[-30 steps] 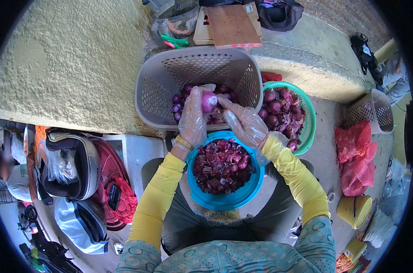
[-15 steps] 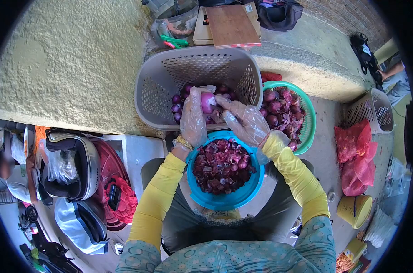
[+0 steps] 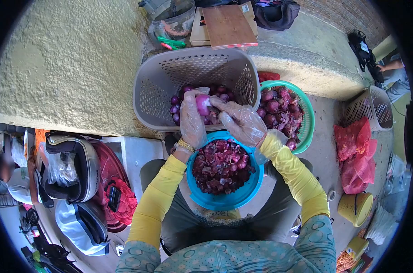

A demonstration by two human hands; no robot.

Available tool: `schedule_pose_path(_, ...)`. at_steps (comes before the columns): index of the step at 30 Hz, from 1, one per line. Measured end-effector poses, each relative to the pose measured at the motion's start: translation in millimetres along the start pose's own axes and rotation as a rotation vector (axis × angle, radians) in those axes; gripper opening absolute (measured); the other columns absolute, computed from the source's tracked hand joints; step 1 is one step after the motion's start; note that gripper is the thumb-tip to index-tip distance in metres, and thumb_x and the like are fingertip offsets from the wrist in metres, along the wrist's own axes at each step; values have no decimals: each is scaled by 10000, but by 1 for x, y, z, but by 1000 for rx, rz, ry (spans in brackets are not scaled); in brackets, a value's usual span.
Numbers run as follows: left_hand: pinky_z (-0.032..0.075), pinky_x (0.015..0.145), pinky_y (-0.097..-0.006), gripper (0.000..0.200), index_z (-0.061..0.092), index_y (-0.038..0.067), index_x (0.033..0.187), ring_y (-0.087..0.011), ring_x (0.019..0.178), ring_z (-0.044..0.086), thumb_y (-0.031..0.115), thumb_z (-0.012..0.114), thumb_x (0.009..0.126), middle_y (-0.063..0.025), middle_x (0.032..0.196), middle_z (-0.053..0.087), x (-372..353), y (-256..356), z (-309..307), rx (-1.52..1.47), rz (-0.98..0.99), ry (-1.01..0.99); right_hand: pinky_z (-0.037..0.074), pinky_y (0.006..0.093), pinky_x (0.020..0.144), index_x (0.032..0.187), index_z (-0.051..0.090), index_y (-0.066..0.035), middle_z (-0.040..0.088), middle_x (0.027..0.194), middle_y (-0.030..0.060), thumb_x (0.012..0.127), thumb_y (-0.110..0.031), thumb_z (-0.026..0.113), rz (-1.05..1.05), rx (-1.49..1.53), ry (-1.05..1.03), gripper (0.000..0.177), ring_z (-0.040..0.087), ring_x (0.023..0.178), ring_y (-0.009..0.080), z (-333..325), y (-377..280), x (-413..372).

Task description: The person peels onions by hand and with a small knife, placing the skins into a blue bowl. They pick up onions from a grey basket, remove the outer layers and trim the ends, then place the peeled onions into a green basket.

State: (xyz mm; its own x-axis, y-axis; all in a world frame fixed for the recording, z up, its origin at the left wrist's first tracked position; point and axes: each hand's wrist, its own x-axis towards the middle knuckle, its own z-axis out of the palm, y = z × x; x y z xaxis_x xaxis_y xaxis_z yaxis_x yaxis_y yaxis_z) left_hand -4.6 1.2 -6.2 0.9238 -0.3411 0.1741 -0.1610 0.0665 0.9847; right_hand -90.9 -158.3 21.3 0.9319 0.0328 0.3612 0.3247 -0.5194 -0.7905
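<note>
Head view: a seated person in yellow sleeves, both hands in clear plastic gloves, working over a lap-held bowl. The left hand (image 3: 193, 122) is curled around a red onion (image 3: 202, 105), grasping it from the side and below, with a gold wristwatch (image 3: 186, 145) showing at the wrist. The right hand (image 3: 243, 123) reaches in from the other side, its fingertips (image 3: 217, 103) touching the upper part of the onion; whether they pinch the skin or merely rest on it cannot be told. The onion is held in the air above the near wall of the grey basket (image 3: 154, 93), which stands against a rough ledge and contains peeled onions (image 3: 176, 103). Just below the hands lies the blue bowl (image 3: 192, 184), filled with dark purple peelings (image 3: 221, 167). Beside the grey basket, to the person's right and touching it, is the green basket (image 3: 309, 119) holding unpeeled onions (image 3: 275, 105). On the ledge behind rests a wooden board (image 3: 228, 23). Red mesh bags (image 3: 356, 157) and a yellow bucket (image 3: 354, 209) lie on the floor well apart, at the far right
</note>
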Motion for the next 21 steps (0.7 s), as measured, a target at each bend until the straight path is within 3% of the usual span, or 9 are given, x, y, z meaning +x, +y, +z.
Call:
schedule_pose_path(2,494,931,-352,601,606,33,1150,-207,993,608,477,201,1132,-122,1122,655,1,-1,-4,7,-60,-1,544,469,834,1397,598,-50,694,996,216,1021,-183,532,18,-36,-31,404,689,922,411,-5,-4,2)
schedule_pose_path(4,524,712,-279,679,563,71,1202,-126,849,585,655,243,1072,-65,1056,642,3,-4,-7,-113,-131,-96,544,473,835,1390,604,-52,692,1002,218,1023,-188,529,38,-73,-61,399,687,923,413,-7,-5,1)
schedule_pose_path(5,524,712,-279,679,563,71,1202,-126,849,585,655,243,1072,-65,1056,642,3,-6,-7,-113,-131,-96,544,481,832,1405,590,-61,690,996,215,1022,-199,529,29,-82,-52,412,684,919,417,-7,-5,1)
schedule_pose_path(7,521,871,-347,696,631,29,1132,-185,932,619,553,175,1115,-113,1093,661,2,0,-5,-36,-158,-47,543,489,830,1420,576,-70,687,990,212,1022,-211,529,19,-91,-44,425,680,915,422,-4,-3,-1)
schedule_pose_path(9,534,832,-329,711,634,34,1130,-168,908,621,577,176,1106,-106,1084,664,2,8,-4,-89,-227,-59,541,509,817,1472,524,-98,673,960,207,1021,-248,544,-78,-126,79,477,671,899,432,0,1,-2)
schedule_pose_path(13,549,724,-270,741,642,44,1120,-121,838,620,636,197,1083,-77,1028,678,4,22,-6,-207,-355,-176,546,520,773,1518,478,-148,661,969,199,1015,-285,561,-2,-246,-49,529,668,875,427,-11,-4,-2)
schedule_pose_path(17,540,720,-266,742,651,49,1112,-120,823,617,650,218,1077,-58,978,690,5,23,-4,-286,-427,-134,552,512,711,1523,483,-197,648,994,184,1007,-294,575,-11,-333,-135,533,673,838,409,-16,-6,-1)
schedule_pose_path(21,536,737,-273,760,677,74,1097,-124,801,613,684,225,1060,-50,944,693,7,34,-7,-275,-519,-218,559,494,680,1525,481,-239,642,984,169,996,-265,585,-98,-355,-133,540,677,803,396,-18,-2,-3)
